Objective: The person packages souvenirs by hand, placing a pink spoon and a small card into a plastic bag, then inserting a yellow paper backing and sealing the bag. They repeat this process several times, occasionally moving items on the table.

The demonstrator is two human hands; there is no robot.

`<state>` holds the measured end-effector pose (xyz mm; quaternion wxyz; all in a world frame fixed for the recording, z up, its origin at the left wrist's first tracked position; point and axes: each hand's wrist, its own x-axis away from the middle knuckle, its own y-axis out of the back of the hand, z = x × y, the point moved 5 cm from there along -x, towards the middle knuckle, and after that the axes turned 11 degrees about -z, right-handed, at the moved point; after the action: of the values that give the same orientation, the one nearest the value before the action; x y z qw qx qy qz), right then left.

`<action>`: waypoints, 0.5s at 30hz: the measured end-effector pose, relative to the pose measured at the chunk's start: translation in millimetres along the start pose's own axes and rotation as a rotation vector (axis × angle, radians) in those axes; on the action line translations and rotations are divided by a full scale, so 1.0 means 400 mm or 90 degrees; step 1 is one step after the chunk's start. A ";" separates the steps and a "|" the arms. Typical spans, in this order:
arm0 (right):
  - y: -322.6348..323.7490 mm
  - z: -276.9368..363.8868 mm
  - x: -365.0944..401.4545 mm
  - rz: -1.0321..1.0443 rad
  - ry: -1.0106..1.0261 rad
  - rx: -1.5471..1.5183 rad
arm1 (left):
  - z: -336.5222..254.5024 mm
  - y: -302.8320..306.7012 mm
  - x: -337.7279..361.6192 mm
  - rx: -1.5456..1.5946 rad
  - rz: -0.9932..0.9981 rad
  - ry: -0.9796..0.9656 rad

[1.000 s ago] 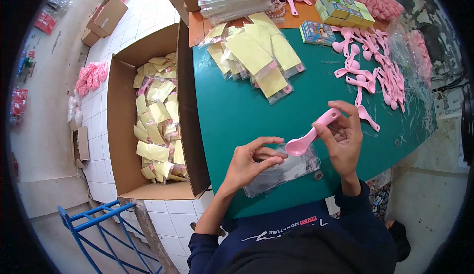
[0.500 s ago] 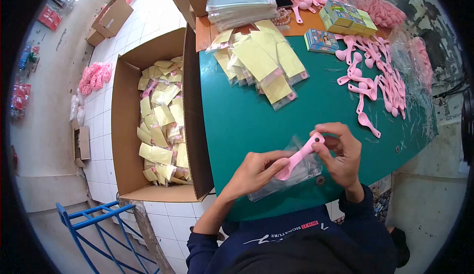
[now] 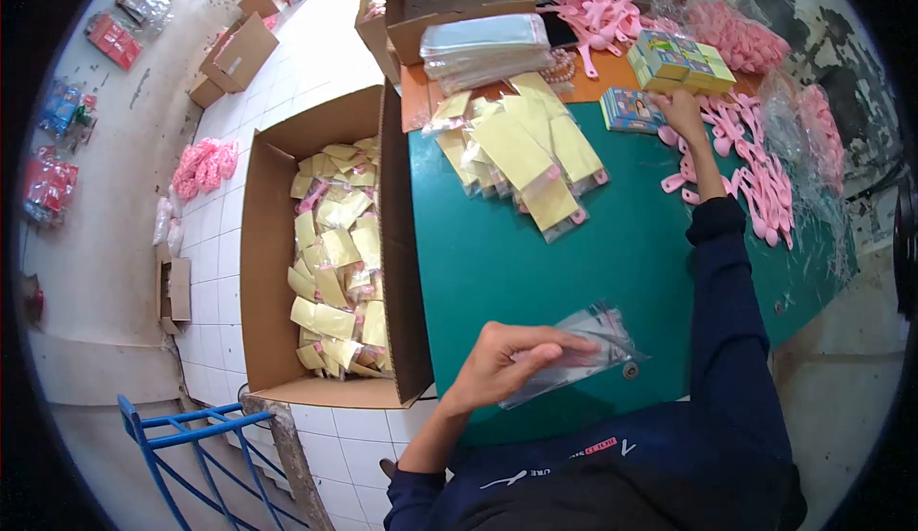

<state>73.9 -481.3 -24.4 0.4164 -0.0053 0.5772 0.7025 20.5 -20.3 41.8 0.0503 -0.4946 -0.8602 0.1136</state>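
Green table (image 3: 535, 254), one bag (image 3: 595, 342), two hands (image 3: 507, 364) (image 3: 681, 105)

The left hand (image 3: 507, 359) pinches close to the body while the right hand (image 3: 683, 110) reaches far forward.

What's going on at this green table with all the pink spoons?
A person works at a green table. Their left hand pinches a clear plastic bag at the near edge, something pink showing through it. Their right hand reaches to the far side, between a small colourful box and a heap of loose pink spoons. Yellow-carded packets are piled on the table, and more fill the cardboard box on the floor beside it.
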 end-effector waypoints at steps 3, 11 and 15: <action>-0.041 -0.005 -0.011 0.008 -0.060 0.099 | 0.006 0.025 0.016 0.009 -0.054 0.050; 0.032 -0.004 0.032 -0.112 -0.059 0.103 | 0.048 0.033 -0.024 0.048 -0.069 0.136; 0.174 0.190 0.126 0.112 0.041 -0.267 | 0.045 0.057 -0.042 0.061 -0.112 0.164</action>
<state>35.8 -389.3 32.6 0.3245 -0.0640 0.4301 0.8400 44.4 -26.4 19.2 0.1932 -0.4251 -0.8801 0.0853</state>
